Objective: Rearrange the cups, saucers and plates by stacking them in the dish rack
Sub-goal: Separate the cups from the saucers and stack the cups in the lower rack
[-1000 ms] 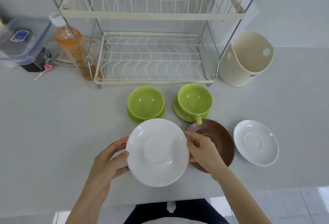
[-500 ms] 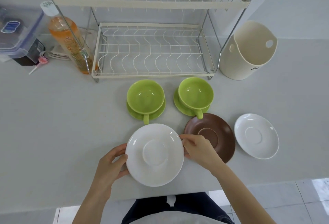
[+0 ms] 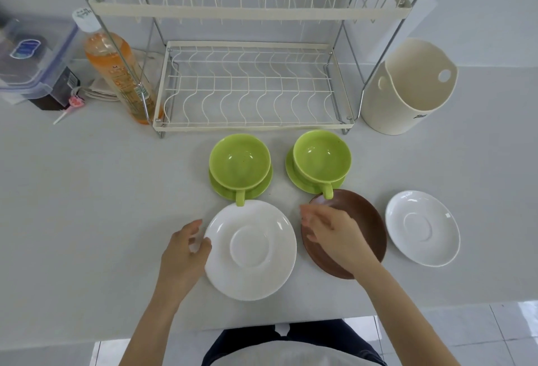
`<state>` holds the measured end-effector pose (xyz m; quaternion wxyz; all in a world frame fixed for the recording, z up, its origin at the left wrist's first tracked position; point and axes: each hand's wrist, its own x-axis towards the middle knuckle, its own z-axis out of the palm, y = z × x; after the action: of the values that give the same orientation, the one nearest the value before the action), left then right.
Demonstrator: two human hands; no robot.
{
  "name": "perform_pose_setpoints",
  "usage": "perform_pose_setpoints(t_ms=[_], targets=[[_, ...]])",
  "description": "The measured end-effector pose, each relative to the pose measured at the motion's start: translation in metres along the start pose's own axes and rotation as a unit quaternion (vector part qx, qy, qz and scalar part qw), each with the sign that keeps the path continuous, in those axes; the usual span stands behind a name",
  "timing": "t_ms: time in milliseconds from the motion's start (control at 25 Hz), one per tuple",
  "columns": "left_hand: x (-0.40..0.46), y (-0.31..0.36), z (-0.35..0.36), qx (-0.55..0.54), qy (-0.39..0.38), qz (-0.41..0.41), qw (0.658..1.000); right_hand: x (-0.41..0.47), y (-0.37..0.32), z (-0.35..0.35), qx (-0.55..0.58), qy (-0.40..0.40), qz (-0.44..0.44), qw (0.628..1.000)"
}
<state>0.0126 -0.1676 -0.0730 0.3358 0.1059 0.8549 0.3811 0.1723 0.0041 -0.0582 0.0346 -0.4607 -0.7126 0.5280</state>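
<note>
1. I think I am at the very start of the job: both tiers of the dish rack (image 3: 253,86) have nothing in them, and all the crockery is on the counter (image 3: 87,205) in front of the rack.
2. The large white plate (image 3: 250,249) lies flat on the counter close to me. My left hand (image 3: 183,252) is at its left rim, with the fingers loosely curled and the thumb touching the edge; I cannot tell if this is a real grip or only a touch.
3. My right hand (image 3: 332,231) is apart from the white plate. It hovers over the brown saucer (image 3: 361,226) with relaxed, half-open fingers and holds nothing.
4. Behind the plates stand two green cups, the left green cup (image 3: 240,162) and the right green cup (image 3: 321,156), each on its own green saucer. A small white saucer (image 3: 422,227) lies at the far right.
5. In my judgement, the next move asks for a firm pinch on one rim, then turning the piece on edge to slide it between the rack wires.
</note>
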Motion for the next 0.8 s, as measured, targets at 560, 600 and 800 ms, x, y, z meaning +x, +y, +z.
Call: perform_pose_setpoints(t_ms=[560,600,800], targets=[[0.020,0.050,0.044,-0.257,-0.081,-0.096,0.958,0.036,-0.001,-0.032,0.259,0.019,0.163,0.952],[0.021,0.050,0.046,-0.269,-0.082,-0.102,0.954,0.038,-0.002,-0.032,0.272,0.008,0.174,0.946],[0.026,0.054,0.058,-0.293,-0.092,-0.127,0.943,0.045,-0.004,-0.030,0.277,-0.050,0.209,0.937]])
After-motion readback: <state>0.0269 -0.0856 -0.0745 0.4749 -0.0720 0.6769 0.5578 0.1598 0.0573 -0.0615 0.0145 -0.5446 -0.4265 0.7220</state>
